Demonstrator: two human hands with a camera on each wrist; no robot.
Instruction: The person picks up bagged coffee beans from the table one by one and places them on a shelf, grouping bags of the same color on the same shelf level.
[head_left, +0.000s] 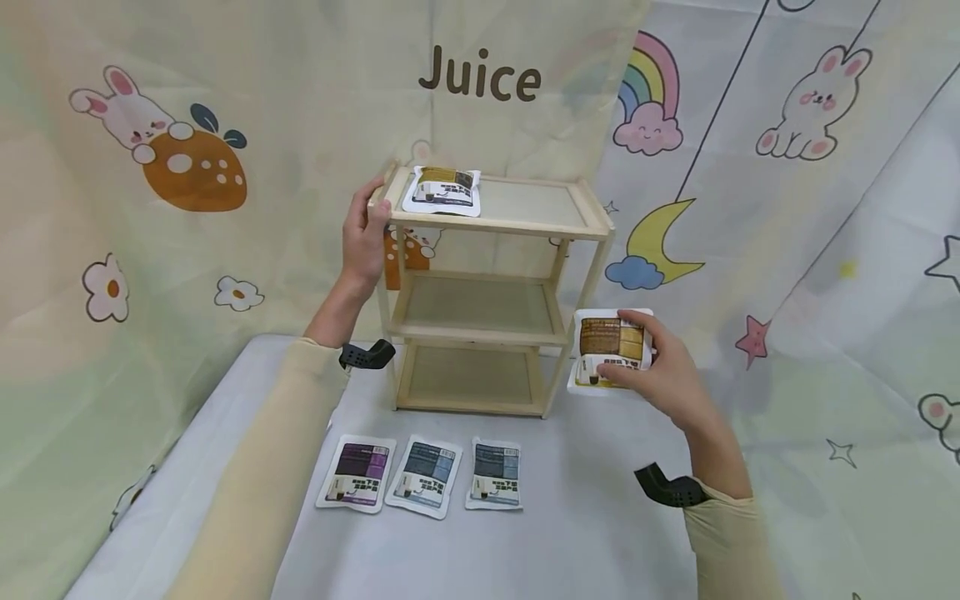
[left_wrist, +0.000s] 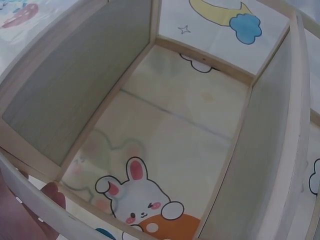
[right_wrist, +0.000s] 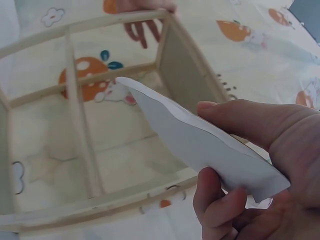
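My left hand (head_left: pixel 365 237) grips the upper left corner of a three-tier wooden shelf (head_left: pixel 491 223), its thumb in front and fingers round the frame. In the left wrist view, part of that hand (left_wrist: pixel 37 212) shows at the frame's edge. To the right of the shelf, my right hand (head_left: pixel 663 367) pinches a flat white pouch (head_left: pixel 611 343) with a brown and yellow label, thumb on one face and fingers on the other. The right wrist view shows the pouch's plain white back (right_wrist: pixel 200 142). Another pouch (head_left: pixel 442 192), yellow-labelled, lies on the top tier at the left.
On the white table (head_left: pixel 570 517), before the shelf, lie a purple-labelled pouch (head_left: pixel 357 473) and two blue-labelled ones, a tilted pouch (head_left: pixel 425 477) and a straighter pouch (head_left: pixel 495 475). A printed cloth (head_left: pixel 300 125) reading "Juice" hangs behind the shelf.
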